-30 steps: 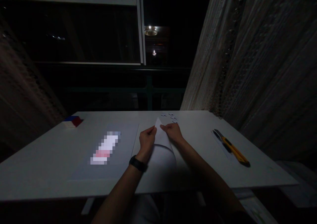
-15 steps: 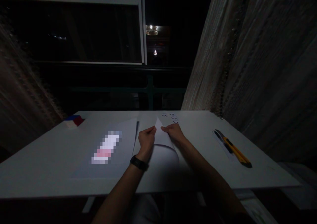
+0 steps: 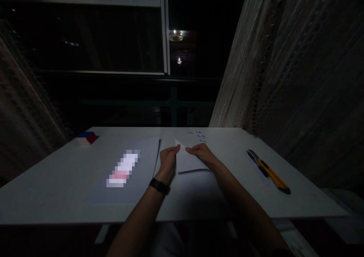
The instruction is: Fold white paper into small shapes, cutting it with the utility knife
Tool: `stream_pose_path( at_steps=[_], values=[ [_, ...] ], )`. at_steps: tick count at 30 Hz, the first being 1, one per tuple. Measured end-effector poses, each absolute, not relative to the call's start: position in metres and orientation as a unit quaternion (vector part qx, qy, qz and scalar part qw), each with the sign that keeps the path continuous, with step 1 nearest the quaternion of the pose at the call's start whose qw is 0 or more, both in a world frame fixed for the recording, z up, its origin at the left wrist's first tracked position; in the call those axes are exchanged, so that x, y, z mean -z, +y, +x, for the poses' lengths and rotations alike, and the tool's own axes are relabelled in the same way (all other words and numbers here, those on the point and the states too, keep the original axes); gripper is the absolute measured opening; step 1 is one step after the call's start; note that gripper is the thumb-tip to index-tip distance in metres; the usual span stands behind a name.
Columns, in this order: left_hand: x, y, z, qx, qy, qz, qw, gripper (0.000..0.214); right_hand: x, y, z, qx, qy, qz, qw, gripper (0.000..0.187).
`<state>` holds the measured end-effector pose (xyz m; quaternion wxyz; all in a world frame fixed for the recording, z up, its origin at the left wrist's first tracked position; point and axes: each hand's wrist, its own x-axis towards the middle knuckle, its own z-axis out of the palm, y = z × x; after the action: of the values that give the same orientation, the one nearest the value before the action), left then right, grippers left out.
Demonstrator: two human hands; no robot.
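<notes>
My left hand (image 3: 168,159) and my right hand (image 3: 202,153) pinch a folded sheet of white paper (image 3: 189,161) between them, a little above the white table. The thumbs press near its upper part, and a pointed corner sticks out beyond the left fingertips. A dark shadow lies under the paper's lower edge. To the left, a phone (image 3: 125,168) with a lit, blurred-out screen rests on a large white sheet (image 3: 149,162). A dark band is on my left wrist.
A yellow utility knife (image 3: 273,173) lies at the right, beside a dark slim tool on white paper. Several small dark-marked pieces (image 3: 200,136) sit at the back. A blue, red and white block (image 3: 87,138) stands at the far left. Curtains flank the table (image 3: 51,188).
The paper's top point has tipped to the left and lower, and its lower edge has swung out to the right. Both hands keep their pinch. The view shifted slightly.
</notes>
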<state>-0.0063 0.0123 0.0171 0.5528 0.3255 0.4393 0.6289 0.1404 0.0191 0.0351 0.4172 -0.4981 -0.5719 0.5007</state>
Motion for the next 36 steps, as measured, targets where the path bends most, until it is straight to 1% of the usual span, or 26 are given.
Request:
stream_pose_path(
  at_steps=[5,11,18,27,32,34,36],
  values=[
    [-0.019,0.012,-0.008,-0.635,0.415,0.326,0.564,0.032,-0.036,0.011,0.139,-0.510,-0.542,-0.498,0.445,0.039],
    [-0.026,0.010,-0.006,-0.604,0.377,0.321,0.624,0.035,-0.035,0.007,0.134,-0.500,-0.570,-0.484,0.436,0.038],
    [-0.027,0.010,-0.006,-0.623,0.376,0.310,0.612,0.026,-0.036,-0.001,0.136,-0.487,-0.606,-0.477,0.410,0.043],
    [-0.029,0.006,-0.002,-0.629,0.356,0.297,0.624,0.022,-0.041,-0.009,0.139,-0.492,-0.609,-0.463,0.416,0.041],
    [-0.035,0.012,-0.011,-0.662,0.357,0.238,0.614,0.015,-0.048,-0.021,0.147,-0.503,-0.604,-0.471,0.401,0.040],
    [-0.038,0.014,-0.018,-0.671,0.371,0.224,0.602,0.015,-0.053,-0.026,0.152,-0.496,-0.607,-0.478,0.397,0.039],
    [-0.041,0.014,-0.022,-0.646,0.370,0.243,0.621,0.020,-0.058,-0.029,0.157,-0.478,-0.611,-0.484,0.405,0.039]
  ],
)
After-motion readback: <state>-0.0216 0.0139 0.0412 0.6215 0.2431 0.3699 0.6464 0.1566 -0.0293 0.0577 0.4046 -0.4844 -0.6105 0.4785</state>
